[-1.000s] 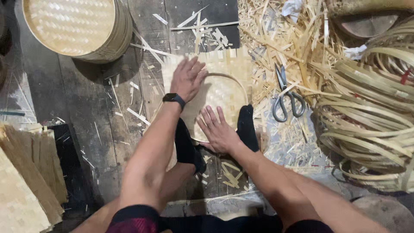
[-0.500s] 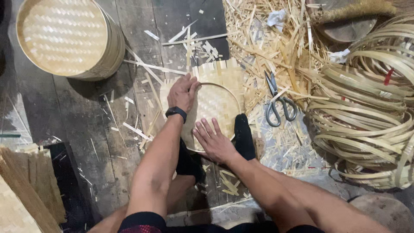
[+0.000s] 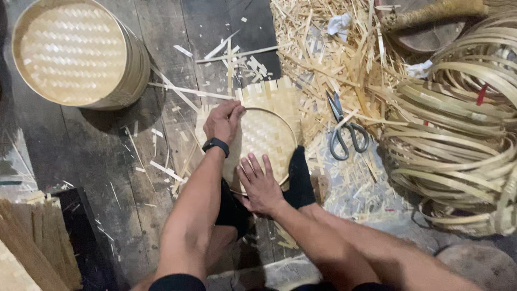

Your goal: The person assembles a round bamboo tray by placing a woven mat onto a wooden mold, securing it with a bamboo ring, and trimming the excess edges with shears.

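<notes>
Pressing flat with spread fingers, the right hand [image 3: 259, 183] holds the woven bamboo mat [image 3: 266, 134] while the left hand [image 3: 223, 121] curls over its hoop [image 3: 291, 129].

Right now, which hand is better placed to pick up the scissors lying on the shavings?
Probably the right hand: it rests flat on the woven mat, on the side toward the scissors. The left hand grips the hoop at the far edge.
</notes>
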